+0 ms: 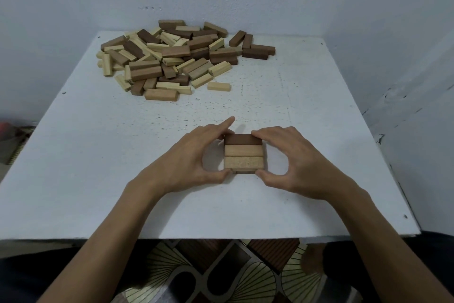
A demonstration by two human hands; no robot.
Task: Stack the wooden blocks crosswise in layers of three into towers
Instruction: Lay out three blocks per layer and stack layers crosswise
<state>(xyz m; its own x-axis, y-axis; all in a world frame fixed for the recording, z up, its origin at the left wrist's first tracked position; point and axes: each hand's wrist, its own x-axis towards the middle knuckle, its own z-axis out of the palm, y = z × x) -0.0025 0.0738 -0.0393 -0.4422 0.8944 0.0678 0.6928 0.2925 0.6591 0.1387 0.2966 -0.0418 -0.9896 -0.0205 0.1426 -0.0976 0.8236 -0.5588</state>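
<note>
A low stack of wooden blocks (244, 154) stands on the white table near its front middle. Its top layer has three blocks side by side: a dark brown one at the back and two pale ones in front of it. A darker layer shows underneath at the front edge. My left hand (189, 162) presses against the stack's left side, thumb at the front corner and index finger pointing past the back corner. My right hand (294, 160) grips the right side with thumb at the front and fingers at the back. A large heap of loose blocks (172, 57) lies at the table's far left.
The white table (98, 179) sits in a corner of pale walls. One pale block (219, 86) lies apart from the heap, toward the stack. A patterned mat (221, 270) shows below the table's front edge.
</note>
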